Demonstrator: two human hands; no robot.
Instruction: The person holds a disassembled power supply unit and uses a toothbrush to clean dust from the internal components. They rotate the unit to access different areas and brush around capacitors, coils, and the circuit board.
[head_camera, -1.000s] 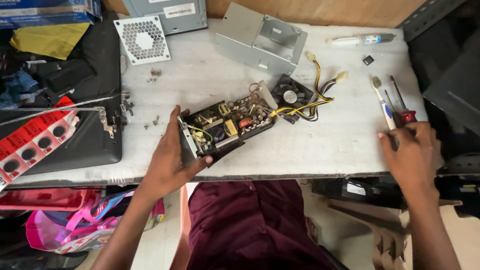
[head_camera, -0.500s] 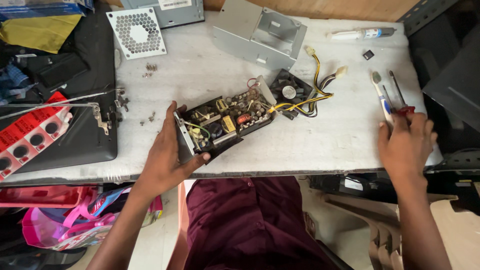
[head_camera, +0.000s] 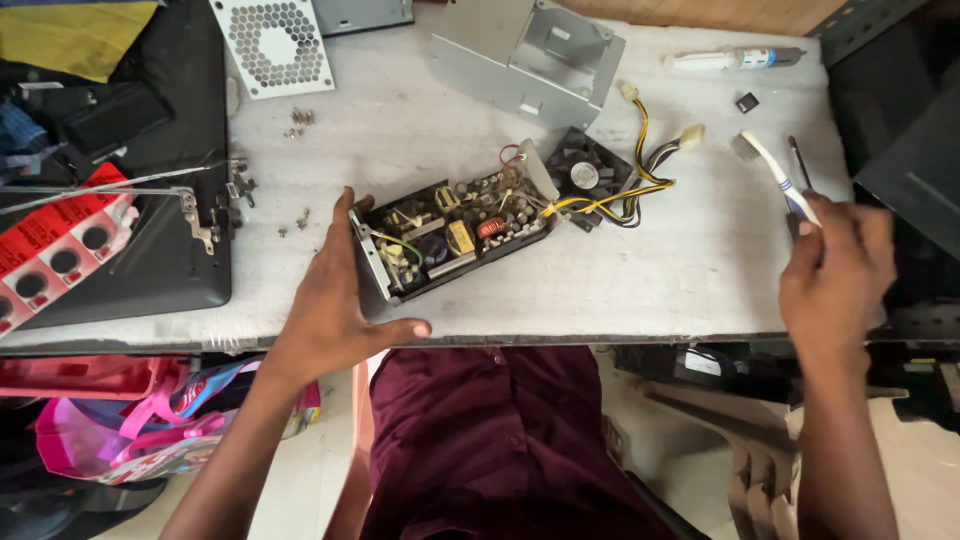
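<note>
A person leans over a white table (head_camera: 680, 270). The left hand (head_camera: 335, 300) lies open, palm and spread fingers pressed against the near end of an opened power supply board (head_camera: 450, 235), steadying rather than gripping it. The right hand (head_camera: 835, 275) is closed around the handle of a white toothbrush (head_camera: 775, 170), its bristle head pointing away from the hand; a thin dark tool (head_camera: 800, 160) lies just beyond the knuckles. A black fan (head_camera: 585, 178) with yellow wires (head_camera: 640, 195) sits beyond the board, away from the left hand. Risk, as a judgement: the board sits near the table's front edge, so a push from the flat palm could slide it off; bare fingertips could also brush exposed components.
</note>
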